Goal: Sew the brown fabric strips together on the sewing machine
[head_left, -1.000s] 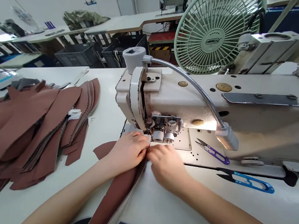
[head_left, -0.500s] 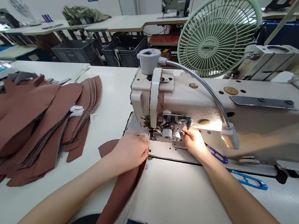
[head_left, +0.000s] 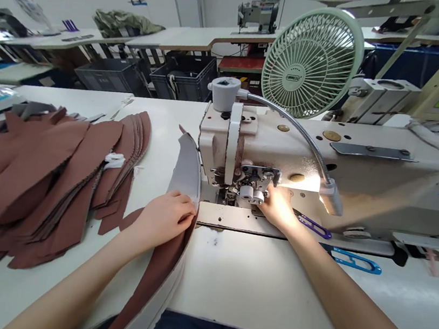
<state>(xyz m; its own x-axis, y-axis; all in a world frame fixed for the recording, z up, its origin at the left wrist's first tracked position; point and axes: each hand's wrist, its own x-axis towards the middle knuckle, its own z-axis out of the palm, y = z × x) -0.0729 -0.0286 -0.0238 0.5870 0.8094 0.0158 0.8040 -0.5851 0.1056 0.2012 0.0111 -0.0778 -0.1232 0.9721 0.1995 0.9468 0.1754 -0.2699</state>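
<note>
Brown-faced, grey-backed curved strip [head_left: 168,258] has shifted left, now beside rather than at the needle of the cream metal sewing machine [head_left: 275,145]. Left hand [head_left: 167,217]: fingers closed on its edge. Right hand [head_left: 277,205]: fingertips hidden at the machine; I can't tell their hold.

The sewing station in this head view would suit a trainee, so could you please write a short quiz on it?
1. Multiple choice: what is the left hand touching?
A) the green fan
B) the brown and grey piece
C) the bendable lamp

2. True or false: the blue snips lie lower in the picture than the purple snips.

3. Fill in the blank: as seen in the picture, the pile of brown pieces lies to the ____ of the sewing machine.

Key: 1. B; 2. True; 3. left
</note>
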